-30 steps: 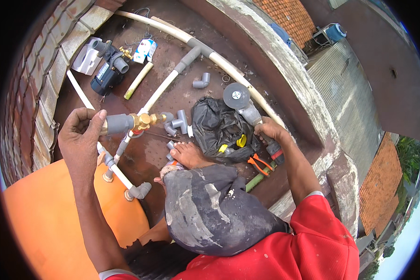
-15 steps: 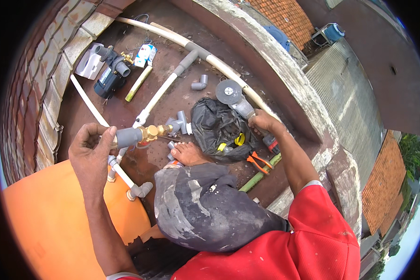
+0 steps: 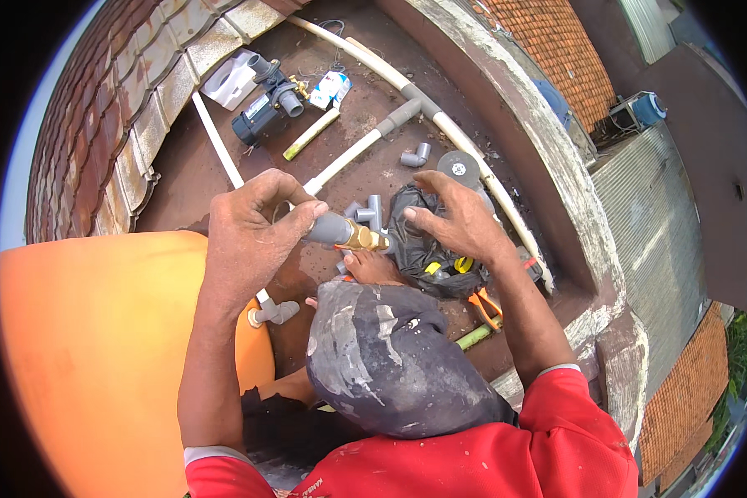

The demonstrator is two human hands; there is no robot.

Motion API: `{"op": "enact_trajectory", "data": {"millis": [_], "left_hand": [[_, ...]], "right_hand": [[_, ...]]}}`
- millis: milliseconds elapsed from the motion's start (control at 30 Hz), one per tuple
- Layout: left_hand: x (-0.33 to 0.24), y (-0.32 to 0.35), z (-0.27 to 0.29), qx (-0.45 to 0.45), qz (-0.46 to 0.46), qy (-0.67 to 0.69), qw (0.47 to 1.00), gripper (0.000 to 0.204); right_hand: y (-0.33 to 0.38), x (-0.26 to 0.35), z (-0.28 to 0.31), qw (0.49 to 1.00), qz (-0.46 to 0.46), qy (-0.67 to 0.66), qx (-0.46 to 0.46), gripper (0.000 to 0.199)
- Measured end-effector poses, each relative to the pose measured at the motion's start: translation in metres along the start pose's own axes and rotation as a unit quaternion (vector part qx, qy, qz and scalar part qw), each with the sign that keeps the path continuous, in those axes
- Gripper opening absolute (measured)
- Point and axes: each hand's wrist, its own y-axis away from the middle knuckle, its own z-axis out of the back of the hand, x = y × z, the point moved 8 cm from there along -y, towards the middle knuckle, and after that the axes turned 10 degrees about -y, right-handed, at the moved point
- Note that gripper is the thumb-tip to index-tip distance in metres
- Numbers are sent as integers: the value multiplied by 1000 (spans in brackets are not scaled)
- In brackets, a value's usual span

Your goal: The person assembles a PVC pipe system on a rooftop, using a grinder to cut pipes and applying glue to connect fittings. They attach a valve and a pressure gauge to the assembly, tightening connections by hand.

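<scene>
My left hand [image 3: 253,236] grips a grey plastic pipe fitting [image 3: 328,227] between thumb and fingers. A brass fitting [image 3: 363,239] is joined to its right end. My right hand [image 3: 461,217] is raised to the right of the brass end, apart from it, thumb and fingers spread with nothing between them. Behind that hand lies an angle grinder, mostly hidden; its dark disc [image 3: 459,168] shows past my fingers. Beneath the hand is a crumpled black plastic bag [image 3: 415,264], with yellow-topped items on it.
An orange tank [image 3: 116,332] fills the lower left. Cream pipes [image 3: 349,161] cross the floor, and a pump [image 3: 266,108] stands by the roof tiles. Grey elbows [image 3: 417,155] and tees [image 3: 375,212] lie loose. Orange-handled pliers [image 3: 481,305] rest near my right forearm. A low wall [image 3: 556,158] borders the right.
My right hand has let go of the angle grinder and come left toward the brass fitting. The view has shifted, and the left hand still holds the grey fitting.
</scene>
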Motion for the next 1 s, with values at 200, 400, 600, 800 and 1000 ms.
{"op": "enact_trajectory", "data": {"millis": [200,400,600,800,1000], "left_hand": [[31,-20,-44,-85,91,160,979,13],[81,3,-81,-248,28,240,938,12],[87,-6,-88,-194,2,143,970,12],[135,-36,-76,-190,154,207,947,24],[170,-52,-76,-180,199,199,942,32]], "right_hand": [[-38,70,-78,989,63,-55,119,62],[-47,35,-98,993,8,-7,120,58],[-58,14,-106,989,-17,-34,141,65],[-61,-1,-84,993,56,-39,94,90],[-37,-17,-100,987,-81,84,113,61]]}}
